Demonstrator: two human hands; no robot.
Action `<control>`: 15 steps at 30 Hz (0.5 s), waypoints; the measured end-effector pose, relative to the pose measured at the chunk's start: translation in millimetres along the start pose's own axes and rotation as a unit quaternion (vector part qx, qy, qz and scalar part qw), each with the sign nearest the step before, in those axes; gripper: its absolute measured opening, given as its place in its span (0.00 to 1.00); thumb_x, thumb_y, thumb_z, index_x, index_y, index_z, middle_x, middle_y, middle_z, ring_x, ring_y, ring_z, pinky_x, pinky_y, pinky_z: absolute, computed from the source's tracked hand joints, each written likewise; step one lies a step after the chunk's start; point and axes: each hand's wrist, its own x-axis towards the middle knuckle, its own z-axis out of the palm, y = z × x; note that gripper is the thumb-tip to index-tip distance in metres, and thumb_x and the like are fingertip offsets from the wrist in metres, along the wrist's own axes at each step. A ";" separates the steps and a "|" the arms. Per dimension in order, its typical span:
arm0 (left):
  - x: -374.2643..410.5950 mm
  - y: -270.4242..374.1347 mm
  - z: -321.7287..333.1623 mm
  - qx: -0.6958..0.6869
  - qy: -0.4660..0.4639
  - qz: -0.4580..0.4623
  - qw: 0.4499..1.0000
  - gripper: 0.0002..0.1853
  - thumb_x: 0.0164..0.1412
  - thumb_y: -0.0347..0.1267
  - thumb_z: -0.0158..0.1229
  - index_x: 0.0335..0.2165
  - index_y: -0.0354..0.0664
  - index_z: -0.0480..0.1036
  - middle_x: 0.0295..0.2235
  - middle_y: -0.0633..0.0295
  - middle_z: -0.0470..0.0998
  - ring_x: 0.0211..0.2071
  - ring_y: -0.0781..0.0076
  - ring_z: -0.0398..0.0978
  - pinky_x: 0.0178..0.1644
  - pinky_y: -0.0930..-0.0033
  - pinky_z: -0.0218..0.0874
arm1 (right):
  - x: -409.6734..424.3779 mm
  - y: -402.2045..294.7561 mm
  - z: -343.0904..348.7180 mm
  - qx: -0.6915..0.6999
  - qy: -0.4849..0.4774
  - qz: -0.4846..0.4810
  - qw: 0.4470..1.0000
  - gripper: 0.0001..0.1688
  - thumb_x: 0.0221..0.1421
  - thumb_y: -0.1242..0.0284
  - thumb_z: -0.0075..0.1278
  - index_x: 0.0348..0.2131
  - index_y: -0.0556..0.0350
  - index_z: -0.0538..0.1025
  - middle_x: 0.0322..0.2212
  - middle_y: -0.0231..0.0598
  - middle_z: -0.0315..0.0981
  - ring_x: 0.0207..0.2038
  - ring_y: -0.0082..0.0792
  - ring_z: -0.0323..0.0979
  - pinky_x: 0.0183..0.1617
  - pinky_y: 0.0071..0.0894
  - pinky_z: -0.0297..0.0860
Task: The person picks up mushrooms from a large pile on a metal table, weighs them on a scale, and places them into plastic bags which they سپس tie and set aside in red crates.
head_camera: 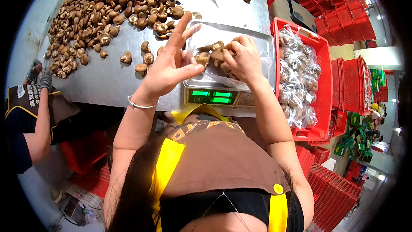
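Observation:
My left hand is raised over the left edge of a weighing scale, fingers spread and partly blurred, holding nothing that I can see. On the scale's metal tray lies a clear plastic bag with several brown shiitake mushrooms in or on it; which of the two I cannot tell. The fingers of my right hand are curled around a mushroom there, and the hand hides part of the pile. Green digits glow on the scale's display, facing me.
A large heap of shiitake mushrooms covers the steel table to the left; a few lie loose near the scale. Right of it stands a red crate of bagged mushrooms. Another person's gloved hands are at the far left.

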 end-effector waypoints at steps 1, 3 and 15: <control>-0.3 -0.1 1.1 -0.011 -0.004 0.003 1.000 0.53 0.47 0.25 0.62 0.64 0.55 0.38 0.61 0.47 0.51 0.27 0.85 0.65 0.41 0.77 0.65 | -0.3 -0.3 -1.6 0.017 -0.016 -0.003 1.000 0.11 0.45 0.66 0.55 0.28 0.53 0.79 0.33 0.41 0.71 0.40 0.42 0.67 0.46 0.37 0.65; 1.9 -0.8 6.1 -0.031 -0.014 0.009 0.999 0.54 0.47 0.25 0.62 0.64 0.55 0.38 0.61 0.47 0.50 0.28 0.85 0.65 0.41 0.78 0.64 | 0.5 -13.8 12.3 -0.007 -0.060 -0.051 0.997 0.16 0.44 0.64 0.56 0.34 0.52 0.79 0.38 0.41 0.70 0.45 0.42 0.65 0.51 0.39 0.63; -10.9 -9.8 -0.1 -0.002 0.036 0.002 0.999 0.50 0.48 0.24 0.61 0.64 0.51 0.42 0.61 0.46 0.49 0.24 0.89 0.60 0.34 0.84 0.59 | -13.9 10.7 -18.3 0.720 -0.016 0.297 0.628 0.18 0.60 0.77 0.36 0.50 0.64 0.65 0.43 0.46 0.70 0.41 0.35 0.74 0.42 0.31 0.75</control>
